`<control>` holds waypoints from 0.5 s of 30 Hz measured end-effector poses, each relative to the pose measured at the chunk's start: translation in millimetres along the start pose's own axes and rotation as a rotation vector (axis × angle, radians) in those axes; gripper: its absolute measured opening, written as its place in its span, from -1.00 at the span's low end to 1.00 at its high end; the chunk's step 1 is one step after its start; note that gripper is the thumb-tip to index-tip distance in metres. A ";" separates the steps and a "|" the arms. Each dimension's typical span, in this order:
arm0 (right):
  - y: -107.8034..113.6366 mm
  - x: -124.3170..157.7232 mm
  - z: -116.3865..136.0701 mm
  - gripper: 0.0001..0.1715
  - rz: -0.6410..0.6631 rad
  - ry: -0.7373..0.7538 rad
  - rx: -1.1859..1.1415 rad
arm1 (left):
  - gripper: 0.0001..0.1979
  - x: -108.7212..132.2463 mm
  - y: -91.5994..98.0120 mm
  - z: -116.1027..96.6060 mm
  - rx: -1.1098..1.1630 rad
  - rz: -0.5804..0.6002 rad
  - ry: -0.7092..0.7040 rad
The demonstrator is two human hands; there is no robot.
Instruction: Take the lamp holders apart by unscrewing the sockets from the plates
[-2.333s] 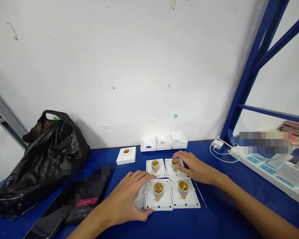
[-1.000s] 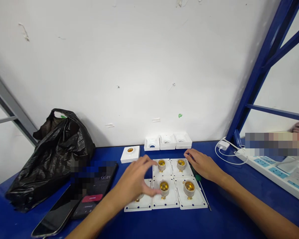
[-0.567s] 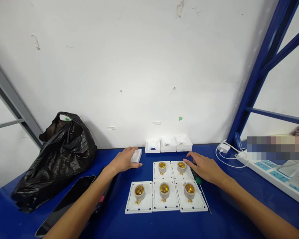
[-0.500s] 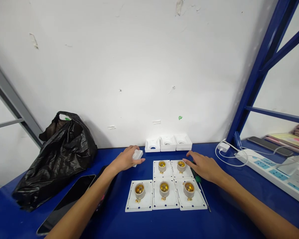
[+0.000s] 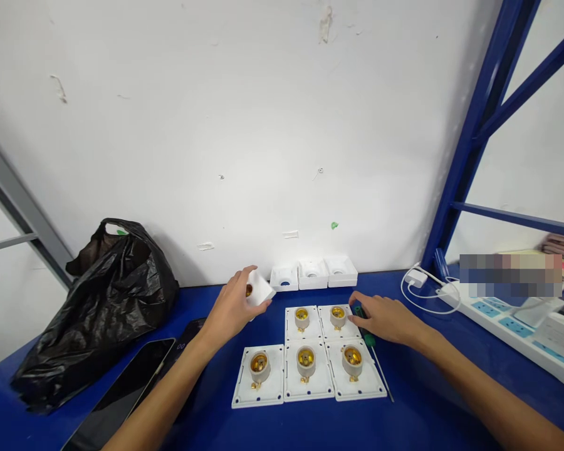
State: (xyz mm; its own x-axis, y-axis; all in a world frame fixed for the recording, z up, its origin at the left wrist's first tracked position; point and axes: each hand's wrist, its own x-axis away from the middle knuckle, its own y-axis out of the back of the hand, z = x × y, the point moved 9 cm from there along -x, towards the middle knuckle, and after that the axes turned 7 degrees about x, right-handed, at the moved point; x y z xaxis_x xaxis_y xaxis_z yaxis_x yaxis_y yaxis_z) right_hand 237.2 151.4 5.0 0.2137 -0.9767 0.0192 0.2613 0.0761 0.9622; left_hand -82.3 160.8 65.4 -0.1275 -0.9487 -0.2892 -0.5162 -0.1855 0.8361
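Note:
My left hand [image 5: 232, 305] is closed on a white square lamp holder [image 5: 262, 289], tilted up off the table, with a bit of brass socket showing by the fingers. Several lamp holder plates [image 5: 309, 389] lie face up in front of me in two rows, each with a round brass-lined socket. My right hand [image 5: 385, 318] rests at the right side of the back-row plate [image 5: 326, 330], thumb and forefinger apart and nothing held between them. Beneath and beside that hand lies a green-handled screwdriver [image 5: 370, 340], its shaft pointing toward me; part of the handle is hidden.
Against the wall stand three white square covers [image 5: 313, 280] with round holes. On the left are a black plastic bag [image 5: 117, 300], a tablet [image 5: 122, 391] and a phone [image 5: 188, 332]. A power strip [image 5: 507, 322] with white cables and a blue frame [image 5: 470, 138] are at right.
My left hand has turned the lamp holder so that its brass socket now shows. My right hand stays by the back-row plate. The view has shifted slightly.

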 end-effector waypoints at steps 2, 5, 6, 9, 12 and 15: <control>-2.3 -3.4 -4.9 -0.74 0.023 0.019 -0.119 | -0.16 11.1 2.2 -18.3 0.081 -0.014 -0.079; -1.7 -9.8 -12.1 -0.69 0.068 0.047 -0.363 | -0.15 29.1 -2.4 -41.6 0.379 -0.028 -0.223; 1.5 -11.9 -14.5 -0.64 0.064 0.049 -0.451 | -0.15 34.3 -6.4 -44.9 0.445 -0.023 -0.244; 18.5 -16.3 -21.2 -0.55 -0.043 0.031 -0.709 | -0.12 47.3 -21.0 -50.9 0.528 0.024 -0.289; 29.4 -15.8 -21.2 -0.49 -0.193 0.019 -0.963 | -0.12 56.2 -31.4 -56.3 0.529 0.096 -0.300; 25.0 -13.7 -12.6 -0.46 -0.283 0.038 -1.179 | -0.11 61.8 -33.3 -63.8 0.541 0.128 -0.308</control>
State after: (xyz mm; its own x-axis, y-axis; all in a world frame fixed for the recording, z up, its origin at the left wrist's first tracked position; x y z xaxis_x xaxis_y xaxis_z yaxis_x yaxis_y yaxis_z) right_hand 252.7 169.1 25.4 0.0323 -0.9834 -0.1785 0.9956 0.0158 0.0928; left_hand -18.9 92.0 49.4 -0.4123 -0.8231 -0.3906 -0.8256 0.1562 0.5423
